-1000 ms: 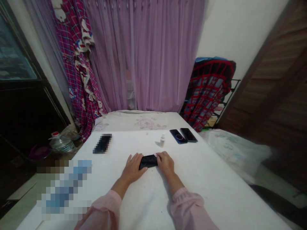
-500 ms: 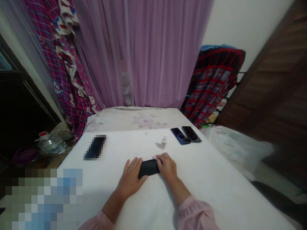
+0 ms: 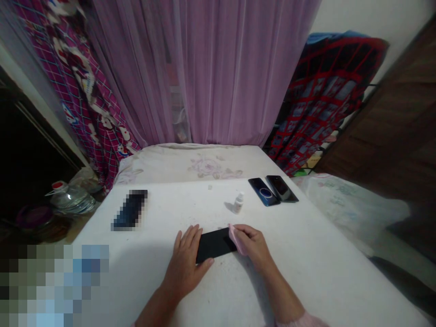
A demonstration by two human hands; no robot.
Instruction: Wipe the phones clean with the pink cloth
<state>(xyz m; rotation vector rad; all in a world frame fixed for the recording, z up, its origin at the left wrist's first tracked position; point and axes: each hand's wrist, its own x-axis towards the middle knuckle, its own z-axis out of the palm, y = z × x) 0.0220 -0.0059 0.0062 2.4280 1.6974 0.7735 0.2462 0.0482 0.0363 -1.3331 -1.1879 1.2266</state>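
Observation:
A black smartphone lies flat on the white-covered table, its dark face up. My left hand steadies its left end, with the fingers along the far edge and the thumb at the near edge. In my right hand is a folded pink cloth, pinched between thumb and fingers at the phone's right end. Part of that end is hidden by the cloth. Just beyond stands a small white spray bottle.
Two more phones, a blue one and a dark one, lie side by side at the back right. A pixelated dark object rests at the left. Purple curtains hang behind the table.
My right hand has shifted right and lifted a little at the phone's right end, baring more of the phone and the pink cloth. The left hand keeps its place; the view has shifted slightly.

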